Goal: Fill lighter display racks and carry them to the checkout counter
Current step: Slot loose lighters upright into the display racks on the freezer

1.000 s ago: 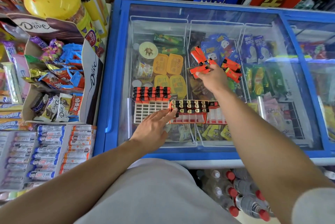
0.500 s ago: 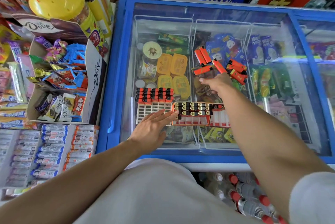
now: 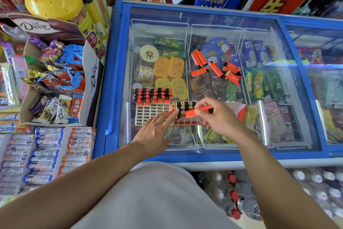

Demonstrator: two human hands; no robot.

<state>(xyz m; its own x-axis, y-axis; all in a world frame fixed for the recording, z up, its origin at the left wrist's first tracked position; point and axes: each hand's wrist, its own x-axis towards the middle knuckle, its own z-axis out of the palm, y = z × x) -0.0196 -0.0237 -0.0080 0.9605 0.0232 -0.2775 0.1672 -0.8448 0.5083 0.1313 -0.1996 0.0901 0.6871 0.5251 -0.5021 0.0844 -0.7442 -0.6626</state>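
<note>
Two lighter racks lie on the glass lid of a blue freezer (image 3: 107, 87). The white rack (image 3: 148, 115) on the left has several orange lighters (image 3: 153, 95) standing in its far rows. Beside it, the red rack (image 3: 185, 122) holds several black-topped lighters (image 3: 183, 107). My left hand (image 3: 156, 132) lies flat with straight fingers touching the red rack's left end. My right hand (image 3: 217, 117) pinches one orange lighter (image 3: 196, 112) sideways just over the red rack. Several loose orange lighters (image 3: 216, 67) are scattered on the glass farther back.
A Dove box of sweets (image 3: 55, 80) stands left of the freezer, with rows of candy tubes (image 3: 46, 150) in front of it. A yellow jar (image 3: 55, 2) sits behind. Water bottles (image 3: 241, 191) stand below the freezer's front edge.
My right hand took one lighter from the loose pile at the back and brought it to the red rack. My left hand stayed at the rack's left end.
</note>
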